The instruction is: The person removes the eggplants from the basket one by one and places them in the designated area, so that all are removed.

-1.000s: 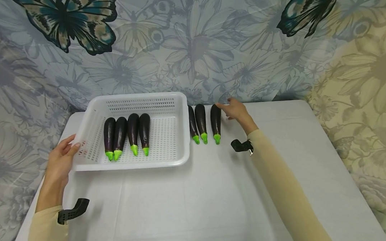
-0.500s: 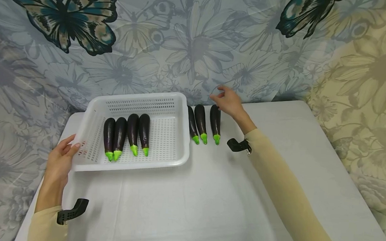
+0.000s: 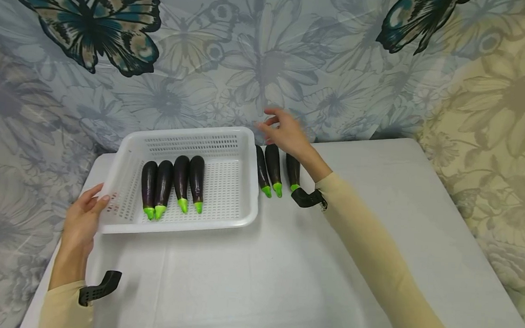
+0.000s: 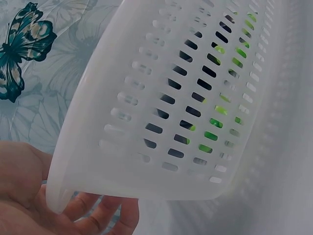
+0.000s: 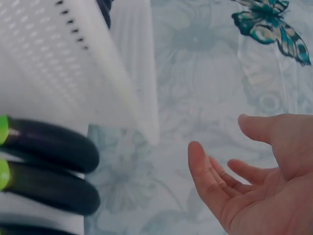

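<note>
A white plastic basket (image 3: 176, 228) stands at the left of the table, with several dark eggplants (image 3: 164, 181) side by side in it, green stem ends toward the front. My left hand (image 3: 82, 212) grips its left end; in the left wrist view the fingers (image 4: 93, 215) curl beneath the rim. Just past the basket's right wall lie three more eggplants (image 3: 273, 167) on the table, the rightmost partly hidden behind my right wrist. Over their far ends is my right hand (image 3: 288, 135), fingers spread and loosely bent, holding nothing, near the basket's back right corner (image 5: 152, 132).
A white cloth covers the table (image 3: 262, 281). Right behind its back edge hangs a curtain (image 3: 267, 61) printed with flowers and butterflies, which continues down both sides. Each wrist carries a black camera mount (image 3: 100, 288).
My right hand has lifted off the far end of the rightmost eggplant and moved left toward the basket's back right corner. The left hand, basket and eggplants stay as they were.
</note>
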Demonstrator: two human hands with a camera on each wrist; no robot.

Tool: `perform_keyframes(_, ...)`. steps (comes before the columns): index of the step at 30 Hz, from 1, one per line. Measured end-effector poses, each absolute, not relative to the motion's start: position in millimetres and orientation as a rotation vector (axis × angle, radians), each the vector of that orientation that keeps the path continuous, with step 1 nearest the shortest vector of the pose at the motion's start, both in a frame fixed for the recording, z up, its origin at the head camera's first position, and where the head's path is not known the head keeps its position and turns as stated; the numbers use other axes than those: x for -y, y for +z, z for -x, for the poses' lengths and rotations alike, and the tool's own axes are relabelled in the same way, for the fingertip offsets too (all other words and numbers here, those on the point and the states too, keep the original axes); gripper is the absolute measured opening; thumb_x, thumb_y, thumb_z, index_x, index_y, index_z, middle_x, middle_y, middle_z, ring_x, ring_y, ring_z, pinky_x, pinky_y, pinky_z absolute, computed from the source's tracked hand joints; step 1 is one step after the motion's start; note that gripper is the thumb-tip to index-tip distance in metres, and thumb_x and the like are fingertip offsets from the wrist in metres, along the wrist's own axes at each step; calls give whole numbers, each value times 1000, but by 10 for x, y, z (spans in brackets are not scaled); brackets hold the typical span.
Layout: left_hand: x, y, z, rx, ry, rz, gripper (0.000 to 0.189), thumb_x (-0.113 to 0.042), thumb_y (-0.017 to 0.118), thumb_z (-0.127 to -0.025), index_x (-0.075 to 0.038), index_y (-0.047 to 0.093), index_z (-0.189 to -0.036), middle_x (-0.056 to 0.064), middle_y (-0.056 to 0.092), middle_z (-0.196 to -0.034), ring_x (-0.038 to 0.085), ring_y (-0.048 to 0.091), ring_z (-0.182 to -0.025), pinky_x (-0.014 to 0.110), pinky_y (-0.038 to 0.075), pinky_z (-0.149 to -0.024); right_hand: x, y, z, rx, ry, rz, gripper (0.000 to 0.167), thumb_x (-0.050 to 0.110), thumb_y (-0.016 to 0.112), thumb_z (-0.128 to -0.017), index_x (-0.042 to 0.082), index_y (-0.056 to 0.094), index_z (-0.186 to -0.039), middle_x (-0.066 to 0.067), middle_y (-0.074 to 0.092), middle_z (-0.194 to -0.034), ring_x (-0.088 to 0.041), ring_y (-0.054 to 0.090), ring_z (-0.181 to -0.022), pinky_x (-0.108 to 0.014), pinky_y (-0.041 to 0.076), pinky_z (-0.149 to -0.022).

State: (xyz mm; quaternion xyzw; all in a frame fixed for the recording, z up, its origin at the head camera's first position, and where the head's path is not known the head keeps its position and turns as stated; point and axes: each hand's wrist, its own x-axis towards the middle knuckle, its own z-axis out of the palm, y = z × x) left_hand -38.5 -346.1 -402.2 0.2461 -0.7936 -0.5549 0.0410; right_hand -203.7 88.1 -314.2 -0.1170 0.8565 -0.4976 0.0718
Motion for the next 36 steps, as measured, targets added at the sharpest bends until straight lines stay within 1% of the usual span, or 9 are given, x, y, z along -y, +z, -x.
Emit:
perform_keyframes(3,3369,-3915,365,2480,-1672,-750,57,-34,55,-100,-18,37,-152,-16,53,-103,-4,56,-83,16,49,-62,-805,-3120,2014,-2538,-1502,373,57,28,60,-99,3,40,-146,-16,58,-122,-33,66,-94,-35,55,-80)
perform_keyframes(5,3372,-3928,378,2492,-1666,-778,56,-31,54,-101,-19,36,-153,-11,55,-107,-2,56,-84,17,49,-63,-756,-3122,2003,-2529,-1492,383,58,29,60,-99,3,40,-146,-15,59,-121,-32,67,-93,-35,55,-80)
perform_keyframes(9,3739,-4418,511,2496,-1628,-751,59,-45,57,-95,-31,40,-150,-3,56,-120,1,59,-90,19,51,-63,-622,-3170,1989,-2540,-1433,404,58,33,61,-98,5,42,-145,-12,60,-118,-28,68,-92,-33,55,-79)
perform_keyframes(12,3973,-4701,577,2463,-1644,-710,60,-51,60,-91,-36,43,-147,-3,57,-124,2,60,-93,20,51,-62,-480,-3233,1949,-2539,-1365,427,58,34,61,-98,6,43,-145,-12,62,-116,-25,68,-87,-31,54,-75)
perform_keyframes(20,3812,-4466,483,2450,-1674,-685,56,-41,61,-95,-28,45,-147,-11,60,-114,-1,59,-86,21,50,-61,-183,-3254,1929,-2312,-1365,466,59,29,61,-98,5,39,-148,-16,61,-118,-25,68,-85,-31,57,-71)
perform_keyframes(24,3739,-4393,464,2447,-1675,-720,55,-41,61,-95,-27,46,-147,-12,58,-112,-1,59,-86,21,50,-61,-33,-3285,1970,-2275,-1319,423,61,32,60,-99,4,38,-148,-17,60,-121,-29,68,-91,-32,57,-74)
perform_keyframes(29,3802,-4472,460,2401,-1730,-691,55,-40,63,-94,-28,48,-146,-13,59,-106,0,60,-84,21,51,-61,172,-3386,2009,-2278,-1201,428,62,31,59,-99,0,36,-148,-18,59,-126,-31,67,-98,-30,57,-72)
perform_keyframes(33,3875,-4573,494,2374,-1774,-644,55,-38,64,-94,-29,47,-146,-11,59,-105,1,61,-83,22,51,-60,311,-3443,2020,-2314,-1154,331,61,29,61,-98,-1,38,-147,-18,56,-132,-27,69,-88,-33,57,-74)
perform_keyframes(36,3939,-4612,511,2367,-1777,-621,56,-38,64,-94,-28,47,-146,-12,60,-104,0,61,-82,21,51,-58,441,-3510,2017,-2346,-1101,253,53,27,63,-97,-3,46,-138,-18,57,-129,-24,66,-74,-35,57,-74)
